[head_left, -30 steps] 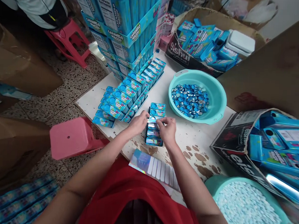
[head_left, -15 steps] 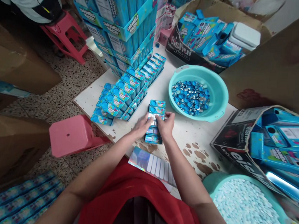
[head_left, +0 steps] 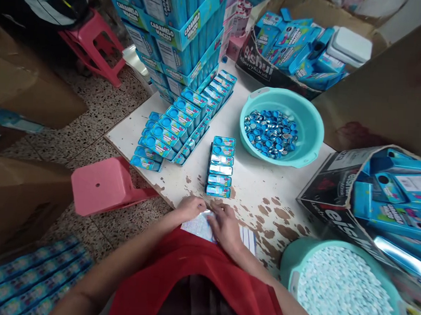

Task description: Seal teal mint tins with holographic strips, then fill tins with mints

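On your white table (head_left: 251, 183), blue candy tins (head_left: 220, 169) stand beyond the sticker sheet (head_left: 194, 226). Your left hand (head_left: 191, 209) is nearly closed at its edge, your right hand (head_left: 227, 228) curled over it; what they grip, I can't tell. Best peel slowly.

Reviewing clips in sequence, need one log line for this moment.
left hand: on sticker sheet | right hand: on same sheet | tin row: on table, untouched

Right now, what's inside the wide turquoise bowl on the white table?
Inside the wide turquoise bowl is a heap of small round caps, some showing blue, some silver. The top ones cover whatever lies deeper, so I can't see that.
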`<state>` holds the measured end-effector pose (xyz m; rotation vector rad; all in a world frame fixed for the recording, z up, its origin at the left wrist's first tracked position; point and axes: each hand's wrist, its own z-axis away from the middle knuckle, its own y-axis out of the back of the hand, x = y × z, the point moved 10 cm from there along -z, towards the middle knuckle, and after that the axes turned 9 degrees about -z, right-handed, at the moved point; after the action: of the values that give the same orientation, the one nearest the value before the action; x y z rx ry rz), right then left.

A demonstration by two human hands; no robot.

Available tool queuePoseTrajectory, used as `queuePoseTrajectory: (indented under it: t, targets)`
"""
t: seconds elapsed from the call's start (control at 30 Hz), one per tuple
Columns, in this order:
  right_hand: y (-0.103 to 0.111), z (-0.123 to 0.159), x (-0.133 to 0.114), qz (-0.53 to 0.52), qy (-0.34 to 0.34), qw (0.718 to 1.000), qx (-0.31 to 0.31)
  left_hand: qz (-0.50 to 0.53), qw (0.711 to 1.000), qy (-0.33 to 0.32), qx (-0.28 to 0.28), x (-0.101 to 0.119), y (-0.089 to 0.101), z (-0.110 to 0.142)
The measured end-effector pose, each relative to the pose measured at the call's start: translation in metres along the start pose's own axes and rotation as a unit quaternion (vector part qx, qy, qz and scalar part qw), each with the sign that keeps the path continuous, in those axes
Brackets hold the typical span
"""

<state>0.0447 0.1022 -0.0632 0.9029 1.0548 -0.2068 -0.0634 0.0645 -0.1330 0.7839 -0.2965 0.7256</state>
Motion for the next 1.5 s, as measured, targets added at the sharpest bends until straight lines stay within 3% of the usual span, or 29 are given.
queuePoseTrajectory:
  t: [0.13,0.23,0.33,0.47,0.53,0.6,0.7,0.8,0.9,1.0,1.13,1.27,1.37,1.5]
  targets:
    - [-0.031,0.008,0.002,0.115,0.043,0.990,-0.065,-0.014,1.000,0.021,0.013,0.000,0.000,-0.003]
    - [-0.033,0.013,-0.005,0.133,0.066,0.985,-0.090,-0.016,0.999,0.031,0.022,-0.001,0.001,-0.004]
    - [-0.016,0.013,-0.014,0.086,0.047,0.991,-0.090,-0.022,0.998,0.041,0.033,-0.002,0.000,-0.006]
    - [0.036,-0.002,-0.023,-0.063,-0.039,0.997,-0.020,-0.032,0.998,0.031,0.051,0.001,0.005,-0.001]
    - [0.062,-0.012,-0.026,-0.139,-0.072,0.987,0.026,-0.013,0.994,0.006,0.104,0.009,0.023,0.009]
    - [0.079,-0.020,-0.027,-0.195,-0.091,0.976,0.045,0.074,0.982,-0.036,0.169,0.021,0.048,0.024]
    - [0.084,-0.031,-0.027,-0.253,-0.106,0.961,0.045,0.256,0.946,-0.093,0.175,0.042,0.070,0.040]
    - [0.078,-0.042,-0.025,-0.300,-0.101,0.947,0.051,0.343,0.925,-0.121,0.114,0.063,0.067,0.039]
    - [0.071,-0.057,-0.018,-0.318,-0.108,0.938,0.083,0.381,0.914,-0.102,0.099,0.060,0.064,0.024]
    - [0.071,-0.081,-0.009,-0.283,-0.112,0.942,0.145,0.352,0.924,-0.081,0.126,0.043,0.081,0.003]
    - [0.082,-0.125,-0.009,-0.198,-0.076,0.952,0.221,0.269,0.947,-0.074,0.161,0.030,0.132,-0.026]
    - [0.088,-0.160,0.000,-0.131,-0.083,0.952,0.263,0.129,0.967,-0.036,0.217,0.029,0.178,-0.049]
    - [0.086,-0.173,0.006,-0.097,-0.084,0.952,0.277,0.050,0.970,-0.001,0.236,0.028,0.184,-0.065]
    - [0.083,-0.176,0.013,-0.083,-0.082,0.949,0.292,0.061,0.969,0.044,0.234,0.012,0.171,-0.080]
